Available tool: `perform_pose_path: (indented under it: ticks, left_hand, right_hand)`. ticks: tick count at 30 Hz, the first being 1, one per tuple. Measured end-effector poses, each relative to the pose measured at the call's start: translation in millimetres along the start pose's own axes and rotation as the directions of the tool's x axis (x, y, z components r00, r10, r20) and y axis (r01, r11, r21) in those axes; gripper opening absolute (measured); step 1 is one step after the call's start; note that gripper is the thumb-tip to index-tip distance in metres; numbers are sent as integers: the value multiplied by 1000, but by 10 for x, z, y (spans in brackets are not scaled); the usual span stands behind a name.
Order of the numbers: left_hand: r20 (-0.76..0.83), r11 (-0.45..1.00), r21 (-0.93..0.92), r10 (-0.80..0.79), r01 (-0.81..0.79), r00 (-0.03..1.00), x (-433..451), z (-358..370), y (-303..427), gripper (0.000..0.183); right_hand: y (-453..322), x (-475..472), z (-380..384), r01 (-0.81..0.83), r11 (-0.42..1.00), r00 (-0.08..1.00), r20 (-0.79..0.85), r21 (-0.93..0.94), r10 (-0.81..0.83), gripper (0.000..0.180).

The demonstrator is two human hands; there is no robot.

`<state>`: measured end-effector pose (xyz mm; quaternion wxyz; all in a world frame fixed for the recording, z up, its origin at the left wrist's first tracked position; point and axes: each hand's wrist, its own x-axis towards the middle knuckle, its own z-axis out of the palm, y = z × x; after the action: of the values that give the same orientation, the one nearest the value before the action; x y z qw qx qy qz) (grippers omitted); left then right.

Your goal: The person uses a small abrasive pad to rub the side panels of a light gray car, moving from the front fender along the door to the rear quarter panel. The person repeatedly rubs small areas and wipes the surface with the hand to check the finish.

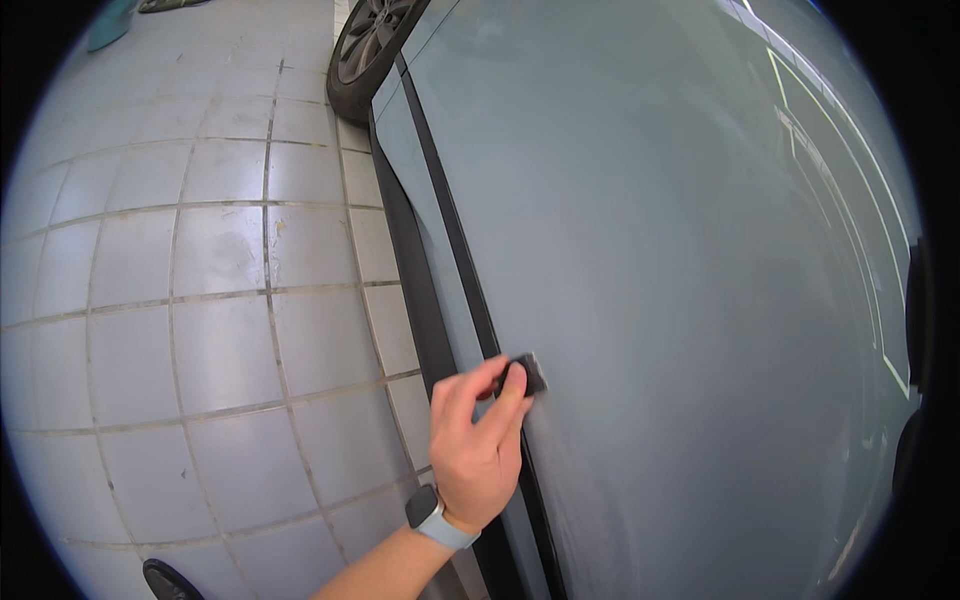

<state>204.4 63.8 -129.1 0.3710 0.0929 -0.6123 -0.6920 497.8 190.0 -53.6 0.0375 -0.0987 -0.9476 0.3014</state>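
My left hand (480,442) comes in from the bottom with a watch (424,506) on its wrist. Between thumb and fingers it grips a small black applicator block (534,375) with a pale edge. The block rests against the lower part of a glossy grey-blue car door (600,247), just beside a black trim strip (454,232). Hazy streaks (570,480) mark the paint below the hand. My right hand is out of view.
A black sill (409,240) runs along the car's lower edge towards a wheel (375,37) at the top. Light tiles (221,247) cover the floor at left. A dark shoe (169,581) shows at lower left, and a teal object (109,26) at upper left.
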Motion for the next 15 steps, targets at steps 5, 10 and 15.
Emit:
perform_pose_path:
  ticks: [5, 10, 15]
  left_hand:
    - [-71, 978, -115, 168, -175, 983, -7, 5, -35, 36]
    - [8, 998, -45, -44, 44, 999, -26, 12, -15, 38]
    - [-42, 986, -66, 152, -154, 988, 35, 26, -4, 36]
  right_hand:
    - [-34, 48, 60, 7, 1000, 1000, 3, -7, -7, 80]
    - [-36, 57, 85, -4, 1000, 1000, 8, -19, 4, 80]
    - [-26, 68, 95, 2, 1000, 1000, 6, -12, -2, 80]
